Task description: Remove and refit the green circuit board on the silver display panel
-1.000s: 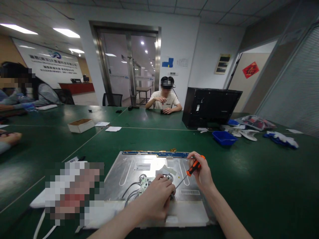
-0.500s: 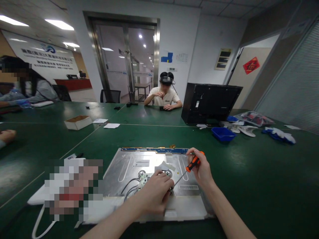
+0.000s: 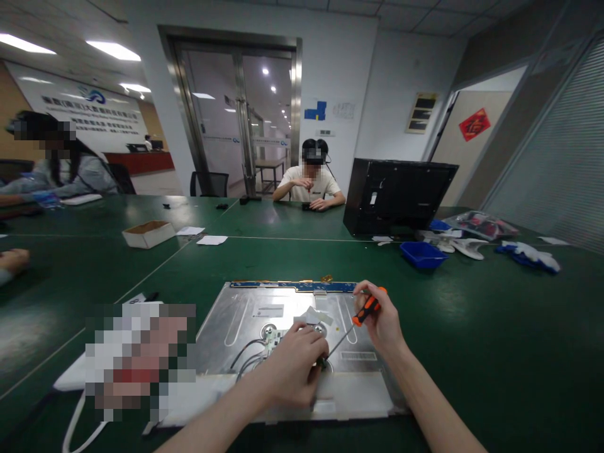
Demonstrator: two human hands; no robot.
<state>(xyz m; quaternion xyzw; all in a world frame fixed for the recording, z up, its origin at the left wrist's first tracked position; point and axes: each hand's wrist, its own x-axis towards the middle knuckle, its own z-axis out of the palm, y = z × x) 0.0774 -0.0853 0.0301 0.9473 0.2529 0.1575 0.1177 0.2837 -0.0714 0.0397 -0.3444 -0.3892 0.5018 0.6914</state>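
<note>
A flat silver display panel (image 3: 214, 333) lies back side up on the green table, with a blue circuit strip (image 3: 268, 285) along its far edge. My right hand (image 3: 387, 327) grips an orange-and-black screwdriver (image 3: 365, 311), its shaft slanting down to the left. The tip ends by the fingers of my left hand (image 3: 297, 362), which rests low over the panel's middle. Those fingers are curled and pressed together; whatever they pinch is hidden. Partly under this hand sits a small pale circuit board (image 3: 272, 340) with dark cables (image 3: 245, 349) running from its left side.
Beyond the panel stand a black monitor (image 3: 401, 195) and a blue tray (image 3: 423, 255), with gloves (image 3: 528, 256) farther right. A cardboard box (image 3: 148, 235) and papers (image 3: 212, 240) lie back left. A blurred-out item with a white cable (image 3: 70, 425) is at left. Two people sit around the table.
Both my hands and the screwdriver stay almost in place. The person at the far left has raised and shifted their head to the right.
</note>
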